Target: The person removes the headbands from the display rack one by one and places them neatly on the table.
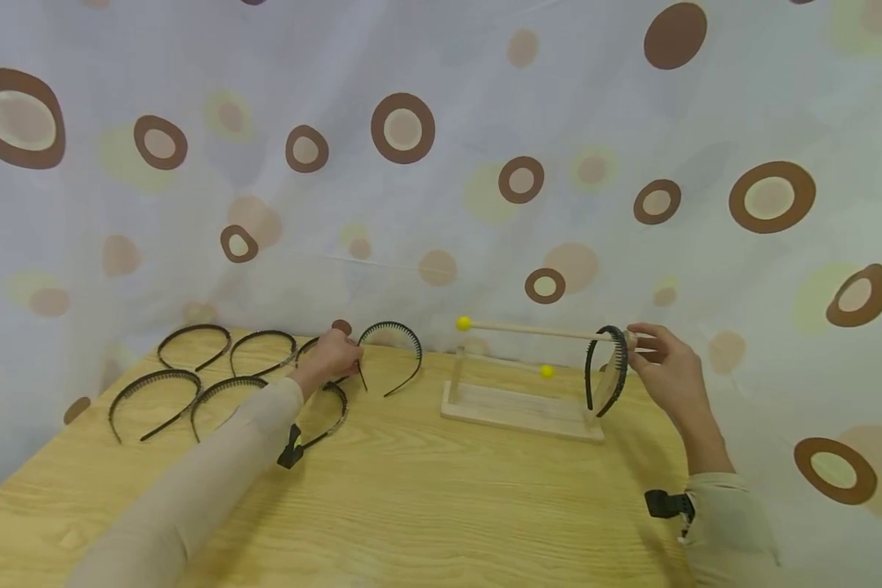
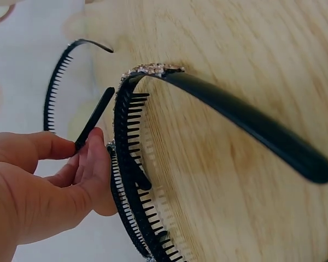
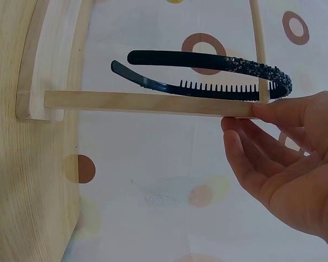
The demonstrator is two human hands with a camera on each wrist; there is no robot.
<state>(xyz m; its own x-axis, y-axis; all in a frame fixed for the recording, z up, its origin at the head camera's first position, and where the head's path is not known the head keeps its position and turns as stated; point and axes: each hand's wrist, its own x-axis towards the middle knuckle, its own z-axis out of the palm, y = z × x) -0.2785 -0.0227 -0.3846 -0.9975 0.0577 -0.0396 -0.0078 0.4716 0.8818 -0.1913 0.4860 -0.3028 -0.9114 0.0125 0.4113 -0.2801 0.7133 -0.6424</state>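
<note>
My left hand (image 1: 332, 356) pinches one end of a black toothed headband (image 1: 418, 347) between thumb and fingers. Its arch rises to the right of the hand, above the far part of the table. My right hand (image 1: 672, 371) grips the top of the upright (image 3: 153, 102) of a wooden stand (image 1: 522, 408), thumb on one side and fingers on the other. Another black headband (image 1: 619, 371), with glittery stones (image 3: 257, 68), hangs on the stand's upper rod (image 1: 532, 329), close to that upright. A yellow ball (image 1: 464, 323) caps the rod's left end.
Several black headbands (image 1: 154, 375) lie in two rows on the left of the wooden table (image 1: 426, 498), some under my left forearm. A second yellow ball (image 1: 547, 371) shows lower on the stand. A dotted curtain (image 1: 456, 220) hangs behind the table.
</note>
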